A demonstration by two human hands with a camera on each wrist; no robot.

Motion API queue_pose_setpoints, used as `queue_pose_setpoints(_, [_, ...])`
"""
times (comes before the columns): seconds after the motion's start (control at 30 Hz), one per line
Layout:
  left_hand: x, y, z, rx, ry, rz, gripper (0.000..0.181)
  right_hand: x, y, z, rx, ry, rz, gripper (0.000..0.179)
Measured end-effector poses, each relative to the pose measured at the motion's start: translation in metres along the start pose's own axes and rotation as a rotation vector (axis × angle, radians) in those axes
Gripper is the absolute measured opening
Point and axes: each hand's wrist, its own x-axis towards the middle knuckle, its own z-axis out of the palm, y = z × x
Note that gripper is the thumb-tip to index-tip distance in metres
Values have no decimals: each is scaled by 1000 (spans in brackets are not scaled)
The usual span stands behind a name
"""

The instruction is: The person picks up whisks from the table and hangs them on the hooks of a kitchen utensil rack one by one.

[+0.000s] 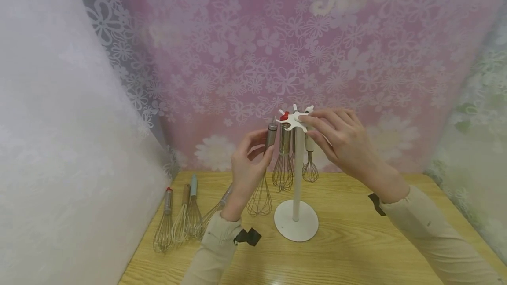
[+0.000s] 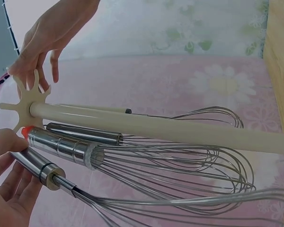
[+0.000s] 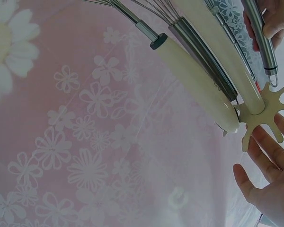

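Observation:
My left hand (image 1: 248,162) grips a steel-handled whisk (image 1: 271,133) upright, its wire loops hanging below. The hook at the whisk's top is close to an arm of the white hanging rack (image 1: 298,166); in the right wrist view this hook (image 3: 273,81) is beside the rack's hub. With fairly straight fingers, my right hand (image 1: 344,137) touches the top of the rack. A red-tipped whisk (image 1: 284,144), a cream-handled whisk (image 1: 310,145) and another steel whisk (image 2: 83,133) hang from the rack, behind the post in the head view.
On the left of the wooden table (image 1: 356,236) lie a red-tipped whisk (image 1: 168,201), a wooden-handled whisk (image 1: 186,195), a light blue-handled whisk (image 1: 193,186) and a grey-handled whisk (image 1: 226,195) partly behind my left wrist. The rack's round base (image 1: 296,233) stands mid-table. Floral curtains surround the table.

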Motion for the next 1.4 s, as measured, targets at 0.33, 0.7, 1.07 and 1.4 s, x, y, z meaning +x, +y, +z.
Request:
queue_pose_setpoints(0.33, [1, 1, 7, -19, -17, -25, 38, 0, 0, 1, 0, -1, 8, 44])
queue_pose_setpoints(0.7, [-2, -4, 10, -29, -47, -27, 36, 1, 0, 0, 9, -2, 16, 45])
queue_pose_setpoints(1.07, [-3, -6, 11, -39, -58, -36, 35, 1, -1, -2, 6, -8, 17, 47])
queue_pose_setpoints(1.4, [-1, 8, 10, -21, -61, -74, 34, 3, 0, -6, 28, -53, 30, 50])
